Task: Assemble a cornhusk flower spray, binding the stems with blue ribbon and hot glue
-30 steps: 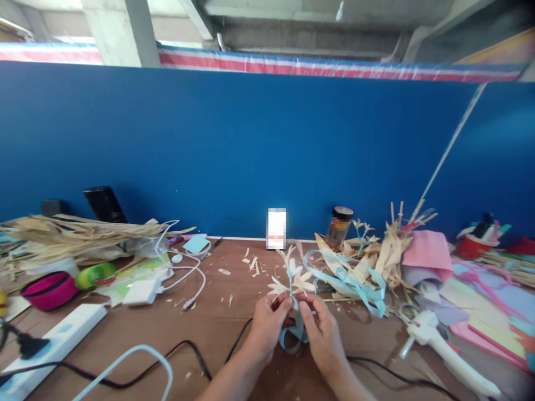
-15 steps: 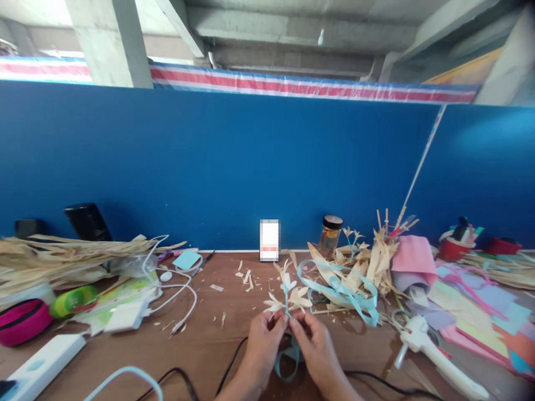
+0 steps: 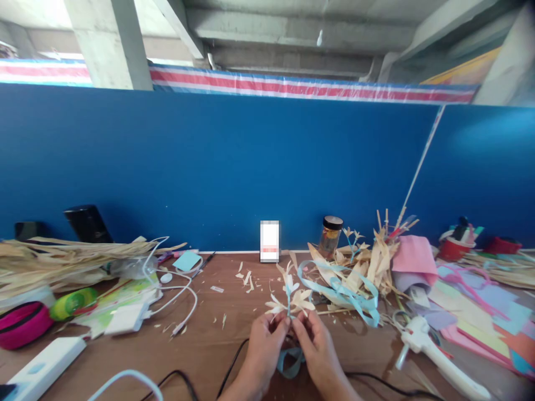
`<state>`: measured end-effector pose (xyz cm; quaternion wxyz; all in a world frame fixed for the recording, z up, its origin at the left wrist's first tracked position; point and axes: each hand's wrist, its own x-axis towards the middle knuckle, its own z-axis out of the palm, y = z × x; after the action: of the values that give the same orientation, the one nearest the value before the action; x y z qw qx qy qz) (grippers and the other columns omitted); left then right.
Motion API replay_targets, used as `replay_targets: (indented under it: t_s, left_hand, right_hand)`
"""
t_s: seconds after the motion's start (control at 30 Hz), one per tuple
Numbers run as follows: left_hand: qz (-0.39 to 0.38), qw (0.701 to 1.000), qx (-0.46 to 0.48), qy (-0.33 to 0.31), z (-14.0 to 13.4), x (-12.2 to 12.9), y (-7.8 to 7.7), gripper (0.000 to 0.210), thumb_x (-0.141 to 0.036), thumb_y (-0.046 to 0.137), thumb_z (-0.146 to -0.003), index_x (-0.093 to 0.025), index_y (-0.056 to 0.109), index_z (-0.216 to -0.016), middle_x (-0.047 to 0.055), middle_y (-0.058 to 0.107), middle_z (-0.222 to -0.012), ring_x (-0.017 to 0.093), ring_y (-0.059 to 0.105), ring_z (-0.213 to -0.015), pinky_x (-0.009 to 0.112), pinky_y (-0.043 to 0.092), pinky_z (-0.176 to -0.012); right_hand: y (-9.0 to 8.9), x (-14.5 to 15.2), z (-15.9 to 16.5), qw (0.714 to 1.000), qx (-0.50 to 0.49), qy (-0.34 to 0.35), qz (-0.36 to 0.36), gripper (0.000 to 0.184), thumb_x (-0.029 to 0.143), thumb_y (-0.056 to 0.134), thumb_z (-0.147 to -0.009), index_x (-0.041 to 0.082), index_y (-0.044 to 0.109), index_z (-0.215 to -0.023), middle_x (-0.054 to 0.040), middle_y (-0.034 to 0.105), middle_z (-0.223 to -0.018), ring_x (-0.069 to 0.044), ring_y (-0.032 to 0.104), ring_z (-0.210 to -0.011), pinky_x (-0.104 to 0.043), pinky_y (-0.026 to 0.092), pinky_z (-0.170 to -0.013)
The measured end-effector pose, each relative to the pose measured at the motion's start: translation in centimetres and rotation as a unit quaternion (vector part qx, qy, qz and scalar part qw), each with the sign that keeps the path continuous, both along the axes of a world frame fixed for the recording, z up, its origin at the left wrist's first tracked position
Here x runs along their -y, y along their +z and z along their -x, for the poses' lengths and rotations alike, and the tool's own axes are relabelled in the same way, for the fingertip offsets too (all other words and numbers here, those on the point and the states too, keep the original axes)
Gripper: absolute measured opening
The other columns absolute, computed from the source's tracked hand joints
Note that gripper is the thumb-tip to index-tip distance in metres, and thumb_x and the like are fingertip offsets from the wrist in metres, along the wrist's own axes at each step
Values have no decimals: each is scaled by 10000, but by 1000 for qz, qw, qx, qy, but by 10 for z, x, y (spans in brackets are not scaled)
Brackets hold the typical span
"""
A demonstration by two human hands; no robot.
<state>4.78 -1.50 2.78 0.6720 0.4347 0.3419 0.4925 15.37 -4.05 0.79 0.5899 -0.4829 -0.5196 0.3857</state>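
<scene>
In the head view, both hands meet at the lower middle, around a small flower [image 3: 301, 300] of pale, dry husk-like petals. Its stem is bound with light blue ribbon, and the flower stands upright above my fingertips. My left hand [image 3: 264, 341] pinches the stem's lower part between thumb and forefinger. Close against it, my right hand [image 3: 316, 341] pinches the stem and ribbon from the other side. A loop of light blue ribbon [image 3: 290, 367] dangles beneath the fingers, between the wrists. The exact spot of each grip is partly hidden by the thumbs.
A lidded jar [image 3: 330, 236], dry husks [image 3: 382, 253] and loose blue ribbon [image 3: 359, 301] lie right of the hands. A white glue gun [image 3: 434, 351] rests farther right, near coloured paper [image 3: 480, 317]. Left are white cables [image 3: 194, 301] and a power strip [image 3: 45, 367]; a phone-like screen [image 3: 270, 241] stands ahead.
My hands and the flower have shifted very slightly to the right in view. The ribbon loop below has changed shape a little and sits higher.
</scene>
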Motion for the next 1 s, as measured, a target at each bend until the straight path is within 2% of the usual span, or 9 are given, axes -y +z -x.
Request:
replay_targets:
  t_s: [0.13,0.27,0.53,1.0]
  left_hand:
    - [0,1000,-13,8,1,-2,-4,276,-383,659,-632,-121,622,-709,46,640,-675,170,570,-656,263,444,-650]
    - [-4,999,-29,25,3,-4,-8,211,-334,639,-663,-126,611,-687,11,601,-631,137,538,-619,247,430,-654]
    - [21,997,-53,43,3,-3,-6,207,-323,658,-635,-130,594,-675,-13,553,-600,118,498,-555,207,398,-517]
    - [10,998,-56,37,3,-4,-4,194,-313,635,-651,-137,553,-641,-37,530,-578,101,484,-559,202,389,-551]
  right_hand:
    - [-1,0,1,1000,13,-3,0,188,362,470,-817,180,461,-771,11,502,-678,-124,489,-625,-212,430,-589]
    - [1,0,2,1000,8,6,10,202,376,458,-820,180,467,-775,4,520,-687,-127,496,-623,-206,420,-569]
    - [1,-2,0,999,29,-1,19,196,360,465,-821,174,492,-765,8,533,-653,-118,487,-574,-194,379,-511]
    - [-5,-3,-1,999,34,1,18,178,347,468,-817,174,485,-777,-1,540,-675,-131,513,-614,-214,416,-572]
